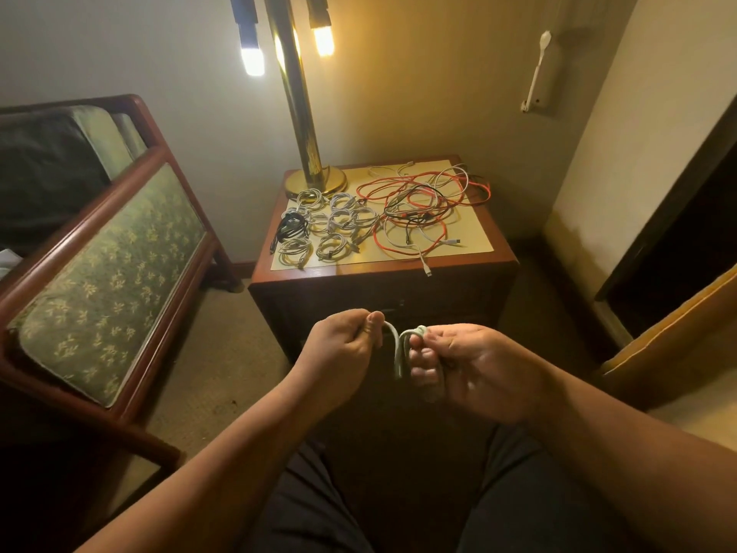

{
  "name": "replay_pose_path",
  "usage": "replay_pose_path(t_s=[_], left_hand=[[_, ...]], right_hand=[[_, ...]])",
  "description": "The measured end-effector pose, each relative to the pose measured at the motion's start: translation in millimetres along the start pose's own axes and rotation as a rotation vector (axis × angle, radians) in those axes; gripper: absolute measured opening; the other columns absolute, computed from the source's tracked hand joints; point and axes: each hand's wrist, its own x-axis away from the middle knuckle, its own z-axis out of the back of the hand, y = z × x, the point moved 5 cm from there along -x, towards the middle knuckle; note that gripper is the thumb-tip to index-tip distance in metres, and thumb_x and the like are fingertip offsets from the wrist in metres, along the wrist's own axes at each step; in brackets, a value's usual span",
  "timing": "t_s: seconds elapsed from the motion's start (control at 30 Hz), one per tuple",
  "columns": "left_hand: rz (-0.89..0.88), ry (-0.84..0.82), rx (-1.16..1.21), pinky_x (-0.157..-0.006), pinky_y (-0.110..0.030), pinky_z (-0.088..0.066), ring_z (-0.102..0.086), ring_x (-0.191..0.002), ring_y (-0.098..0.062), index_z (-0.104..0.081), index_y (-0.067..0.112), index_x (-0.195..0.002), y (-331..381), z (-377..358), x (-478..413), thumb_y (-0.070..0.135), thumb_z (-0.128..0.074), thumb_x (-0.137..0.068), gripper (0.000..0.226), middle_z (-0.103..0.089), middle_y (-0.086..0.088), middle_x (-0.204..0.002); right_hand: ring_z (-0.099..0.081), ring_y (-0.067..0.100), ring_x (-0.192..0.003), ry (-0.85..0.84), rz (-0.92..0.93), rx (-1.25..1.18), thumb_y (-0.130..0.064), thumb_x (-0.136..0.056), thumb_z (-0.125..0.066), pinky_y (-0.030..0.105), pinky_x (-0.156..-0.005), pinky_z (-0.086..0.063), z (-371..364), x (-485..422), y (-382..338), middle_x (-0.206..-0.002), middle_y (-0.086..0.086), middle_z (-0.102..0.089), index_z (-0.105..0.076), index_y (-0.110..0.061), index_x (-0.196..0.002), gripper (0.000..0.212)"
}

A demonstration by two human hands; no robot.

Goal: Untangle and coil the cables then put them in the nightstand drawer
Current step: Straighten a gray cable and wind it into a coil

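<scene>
In front of the nightstand (383, 297), the left hand (343, 345) and right hand (474, 369) each pinch the white cable (397, 345), which looks light and soft, best held at its wound loops.

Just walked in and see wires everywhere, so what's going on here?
A person is winding a white cable into a coil, the left hand feeding it and the right hand holding the loops. On the nightstand, finished coils sit at the left beside the lamp base; a red, black and white tangle remains at the right.
</scene>
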Motion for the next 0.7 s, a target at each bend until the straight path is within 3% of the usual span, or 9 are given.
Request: replay_pose_path(t_s=[0.1,0.2,0.33,0.43,0.53,0.6,0.7], left_hand=[[0.049,-0.014,-0.034,-0.05,-0.024,-0.038,-0.048,-0.055,-0.008,-0.063,0.019,-0.077,-11.1,-3.5,-3.0,0.036,-0.047,-0.105,0.036,-0.055,0.004,-0.062],[0.125,-0.037,-0.048,-0.054,-0.029,-0.042,-0.05,-0.059,-0.012,-0.069,0.015,-0.088,-22.1,-9.7,-5.6,0.037,-0.049,-0.105,0.034,-0.061,-0.002,-0.068],[0.107,-0.071,-0.068,-0.068,-0.035,-0.06,-0.068,-0.077,-0.014,-0.072,0.026,-0.099,-24.8,-14.6,-4.2,0.026,-0.065,-0.098,0.007,-0.072,0.003,-0.087],[-0.048,-0.109,0.105,-0.086,-0.045,-0.062,-0.07,-0.104,-0.019,-0.073,0.031,-0.109,-14.0,-13.8,-4.4,0.015,-0.077,-0.088,0.027,-0.073,0.004,-0.108],[-0.123,-0.115,0.314,-0.095,-0.054,-0.057,-0.067,-0.114,-0.029,-0.075,0.025,-0.11,-6.5,-10.3,-2.4,0.007,-0.063,-0.086,0.032,-0.071,-0.006,-0.117],[-0.186,-0.114,0.288,-0.097,-0.049,-0.055,-0.065,-0.114,-0.027,-0.075,0.023,-0.108,-1.4,-7.9,-0.2,0.017,-0.054,-0.089,0.029,-0.07,-0.004,-0.116],[-0.303,-0.087,0.053,-0.082,-0.032,-0.057,-0.067,-0.102,-0.017,-0.073,0.021,-0.109,9.5,-5.0,3.1,0.047,-0.053,-0.097,0.035,-0.068,0.006,-0.106]], right_hand=[[-0.05,0.014,-0.075,-0.038,0.004,-0.22,-0.017,-0.103,-0.045,0.026,-0.073,-0.043,-4.5,2.0,-1.0,-0.084,0.004,-0.051,-0.061,-0.004,-0.102,0.021],[-0.049,0.014,-0.077,-0.072,0.008,-0.234,-0.019,-0.105,-0.043,0.027,-0.074,-0.043,-8.9,4.7,-1.1,-0.086,0.003,-0.048,-0.059,-0.005,-0.105,0.021],[-0.053,0.015,-0.074,0.014,-0.008,-0.07,-0.017,-0.104,-0.043,0.027,-0.069,-0.048,-7.5,3.3,2.9,-0.083,0.005,-0.052,-0.058,-0.005,-0.103,0.019],[-0.057,0.014,-0.071,0.178,0.021,0.136,-0.013,-0.104,-0.041,0.027,-0.068,-0.051,2.9,-0.3,2.5,-0.084,0.009,-0.057,-0.059,-0.002,-0.105,0.021],[-0.057,0.011,-0.069,0.269,0.044,0.27,-0.011,-0.106,-0.04,0.025,-0.068,-0.052,8.1,-0.6,-2.4,-0.082,0.007,-0.059,-0.063,-0.003,-0.104,0.023],[-0.058,0.01,-0.068,0.286,0.041,0.312,-0.011,-0.107,-0.04,0.024,-0.066,-0.053,9.1,1.1,-5.1,-0.078,0.005,-0.061,-0.065,-0.006,-0.101,0.025],[-0.058,0.01,-0.068,0.276,0.049,0.318,-0.012,-0.107,-0.041,0.024,-0.063,-0.053,8.1,2.8,-7.5,-0.078,0.005,-0.062,-0.063,-0.004,-0.106,0.023]])
